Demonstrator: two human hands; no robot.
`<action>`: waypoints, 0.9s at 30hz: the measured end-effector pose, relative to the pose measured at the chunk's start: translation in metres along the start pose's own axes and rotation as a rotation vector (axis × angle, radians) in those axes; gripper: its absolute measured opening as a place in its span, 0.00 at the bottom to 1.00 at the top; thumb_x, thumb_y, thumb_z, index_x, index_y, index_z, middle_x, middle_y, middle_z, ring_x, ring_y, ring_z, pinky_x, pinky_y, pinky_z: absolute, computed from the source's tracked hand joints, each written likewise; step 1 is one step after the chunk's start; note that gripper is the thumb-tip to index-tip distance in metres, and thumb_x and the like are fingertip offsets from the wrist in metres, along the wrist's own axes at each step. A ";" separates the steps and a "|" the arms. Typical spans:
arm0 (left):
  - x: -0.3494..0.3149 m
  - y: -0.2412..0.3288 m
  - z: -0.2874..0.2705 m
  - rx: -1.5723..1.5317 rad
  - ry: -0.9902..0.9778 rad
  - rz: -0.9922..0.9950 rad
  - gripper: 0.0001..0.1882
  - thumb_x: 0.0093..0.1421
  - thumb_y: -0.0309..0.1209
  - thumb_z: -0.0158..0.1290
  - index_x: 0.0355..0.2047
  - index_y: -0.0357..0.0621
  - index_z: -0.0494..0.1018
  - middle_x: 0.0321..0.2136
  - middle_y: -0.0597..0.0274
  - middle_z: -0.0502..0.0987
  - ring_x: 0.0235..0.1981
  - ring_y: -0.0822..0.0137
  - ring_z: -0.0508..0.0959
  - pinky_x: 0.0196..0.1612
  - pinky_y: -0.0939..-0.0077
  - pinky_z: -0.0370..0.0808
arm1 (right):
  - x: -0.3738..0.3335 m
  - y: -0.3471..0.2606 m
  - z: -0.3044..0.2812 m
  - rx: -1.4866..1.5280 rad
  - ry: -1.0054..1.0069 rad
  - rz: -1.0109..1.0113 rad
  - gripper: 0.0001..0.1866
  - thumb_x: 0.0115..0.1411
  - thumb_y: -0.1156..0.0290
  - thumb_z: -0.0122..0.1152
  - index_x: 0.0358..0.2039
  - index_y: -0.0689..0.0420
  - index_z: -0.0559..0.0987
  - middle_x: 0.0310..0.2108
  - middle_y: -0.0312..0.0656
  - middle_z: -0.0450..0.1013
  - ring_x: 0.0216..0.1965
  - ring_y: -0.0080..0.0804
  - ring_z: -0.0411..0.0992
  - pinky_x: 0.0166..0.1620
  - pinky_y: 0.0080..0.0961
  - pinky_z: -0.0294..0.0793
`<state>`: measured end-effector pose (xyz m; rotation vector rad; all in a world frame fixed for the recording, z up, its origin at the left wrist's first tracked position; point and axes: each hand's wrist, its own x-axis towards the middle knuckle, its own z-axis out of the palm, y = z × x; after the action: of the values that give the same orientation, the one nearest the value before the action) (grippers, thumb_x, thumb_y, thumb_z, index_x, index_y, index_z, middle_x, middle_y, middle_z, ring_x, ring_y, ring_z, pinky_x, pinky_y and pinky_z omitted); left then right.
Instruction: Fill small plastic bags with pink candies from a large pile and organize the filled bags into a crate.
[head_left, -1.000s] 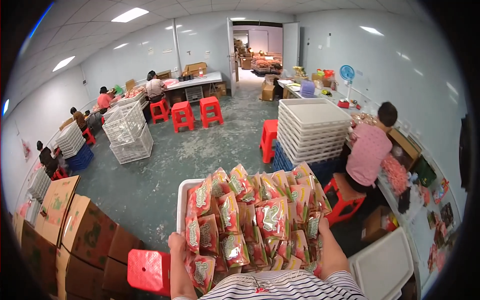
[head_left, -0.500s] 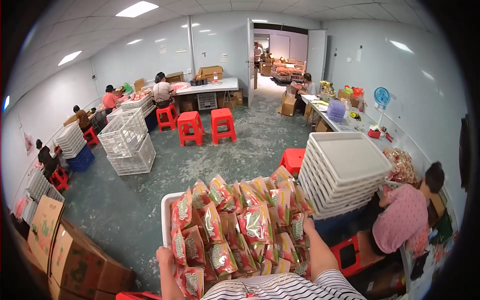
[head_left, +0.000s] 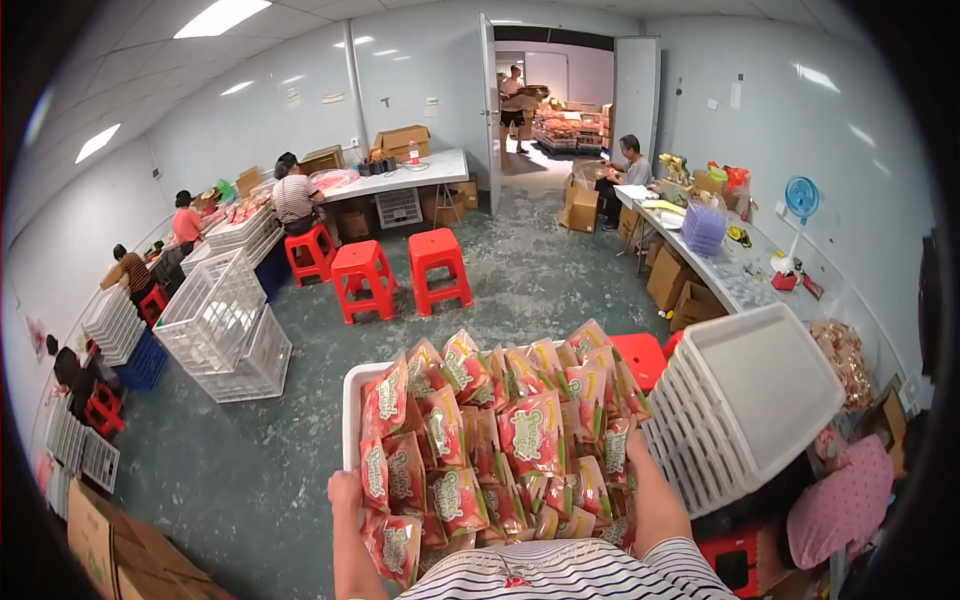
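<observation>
A white tray (head_left: 352,415) is held up in front of my waist, heaped with red-and-green plastic packets (head_left: 530,432). My left hand (head_left: 345,488) is closed around the tray's left side. At the right side my right hand (head_left: 637,452) grips the tray, its fingers partly covered by the packets. Just to the right of it rises a stack of white trays (head_left: 765,395), and a red stool (head_left: 638,358) shows behind my load.
White crates (head_left: 240,350) stand on the floor at left, with red stools (head_left: 438,270) farther ahead. A long table (head_left: 740,275) with a blue fan (head_left: 802,197) lines the right wall. Cardboard boxes (head_left: 130,540) fill the near left. People sit along both sides; a person (head_left: 845,500) sits close right.
I have moved forward with the tray: the stools, crates and tray stack appear nearer. A person carrying a load shows more fully in the doorway. Both hands keep their hold.
</observation>
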<state>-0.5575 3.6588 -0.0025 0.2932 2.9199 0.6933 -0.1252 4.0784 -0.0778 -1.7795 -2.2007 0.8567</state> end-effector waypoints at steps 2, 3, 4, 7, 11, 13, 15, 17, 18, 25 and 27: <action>0.035 0.030 0.011 0.018 0.003 -0.001 0.26 0.54 0.49 0.53 0.31 0.31 0.78 0.31 0.35 0.77 0.38 0.42 0.78 0.43 0.54 0.74 | 0.041 -0.006 0.015 0.056 0.113 0.005 0.42 0.66 0.45 0.16 0.44 0.72 0.72 0.34 0.67 0.72 0.40 0.63 0.70 0.46 0.49 0.67; 0.051 0.047 0.016 0.034 0.006 -0.005 0.26 0.54 0.49 0.53 0.32 0.33 0.78 0.31 0.37 0.77 0.38 0.43 0.78 0.43 0.55 0.74 | 0.059 -0.017 0.017 0.061 0.115 0.005 0.42 0.66 0.45 0.16 0.44 0.72 0.72 0.34 0.67 0.72 0.40 0.63 0.70 0.46 0.49 0.67; 0.062 0.056 0.028 0.035 0.011 -0.002 0.26 0.54 0.49 0.53 0.32 0.33 0.78 0.31 0.37 0.77 0.38 0.43 0.78 0.43 0.55 0.74 | 0.076 -0.028 0.020 0.065 0.146 -0.035 0.42 0.66 0.44 0.16 0.45 0.71 0.72 0.34 0.68 0.72 0.41 0.63 0.70 0.47 0.50 0.67; 0.126 0.116 0.054 -0.002 0.054 0.013 0.28 0.53 0.49 0.52 0.31 0.29 0.77 0.32 0.33 0.76 0.39 0.41 0.77 0.43 0.54 0.73 | 0.178 -0.048 0.012 -0.151 0.118 -0.189 0.25 0.66 0.64 0.33 0.62 0.58 0.50 0.33 0.68 0.71 0.36 0.61 0.72 0.39 0.50 0.71; 0.170 0.150 0.074 -0.004 0.062 -0.065 0.31 0.52 0.52 0.53 0.31 0.28 0.77 0.30 0.33 0.76 0.37 0.40 0.78 0.42 0.53 0.74 | 0.262 -0.105 0.000 0.027 0.024 -0.100 0.28 0.67 0.51 0.23 0.59 0.56 0.57 0.37 0.67 0.71 0.40 0.64 0.70 0.44 0.50 0.69; 0.192 0.184 0.074 -0.053 0.045 -0.088 0.31 0.53 0.52 0.52 0.31 0.28 0.77 0.29 0.33 0.77 0.36 0.40 0.78 0.41 0.52 0.74 | 0.303 -0.127 -0.002 0.007 0.044 -0.121 0.30 0.67 0.47 0.18 0.58 0.54 0.58 0.39 0.67 0.71 0.42 0.66 0.69 0.46 0.51 0.68; 0.228 0.204 0.094 -0.011 0.045 -0.087 0.31 0.54 0.52 0.52 0.30 0.28 0.77 0.28 0.34 0.77 0.36 0.40 0.78 0.40 0.52 0.74 | 0.347 -0.153 -0.003 0.043 0.024 -0.058 0.30 0.67 0.47 0.19 0.58 0.54 0.58 0.39 0.66 0.71 0.42 0.66 0.69 0.45 0.51 0.68; 0.260 0.236 0.107 0.012 0.063 -0.065 0.29 0.54 0.51 0.53 0.32 0.30 0.77 0.30 0.35 0.77 0.38 0.41 0.78 0.41 0.54 0.74 | 0.391 -0.162 0.004 -0.039 0.027 -0.082 0.29 0.67 0.48 0.19 0.58 0.53 0.59 0.40 0.66 0.71 0.43 0.67 0.69 0.48 0.51 0.66; 0.284 0.252 0.118 0.009 0.059 -0.055 0.29 0.54 0.51 0.53 0.32 0.30 0.77 0.30 0.35 0.77 0.38 0.41 0.78 0.41 0.54 0.74 | 0.413 -0.166 0.006 0.016 0.048 -0.041 0.32 0.67 0.47 0.19 0.56 0.56 0.62 0.41 0.66 0.71 0.44 0.67 0.68 0.50 0.51 0.65; 0.438 0.402 0.179 0.006 0.028 0.096 0.29 0.54 0.51 0.52 0.30 0.29 0.77 0.30 0.33 0.76 0.36 0.39 0.78 0.41 0.52 0.74 | 0.544 -0.184 0.009 0.194 0.190 0.150 0.48 0.63 0.38 0.17 0.41 0.74 0.74 0.43 0.70 0.69 0.51 0.65 0.65 0.56 0.47 0.60; 0.466 0.419 0.176 0.034 0.019 0.078 0.26 0.54 0.49 0.52 0.31 0.31 0.78 0.30 0.35 0.77 0.36 0.40 0.78 0.41 0.53 0.74 | 0.557 -0.232 -0.006 0.281 0.124 0.213 0.49 0.62 0.37 0.17 0.42 0.75 0.74 0.43 0.70 0.69 0.51 0.64 0.65 0.56 0.47 0.60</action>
<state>-0.9153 4.2027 -0.0040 0.4082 2.9546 0.6615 -0.4636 4.5777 -0.0646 -1.8901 -1.7392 1.0112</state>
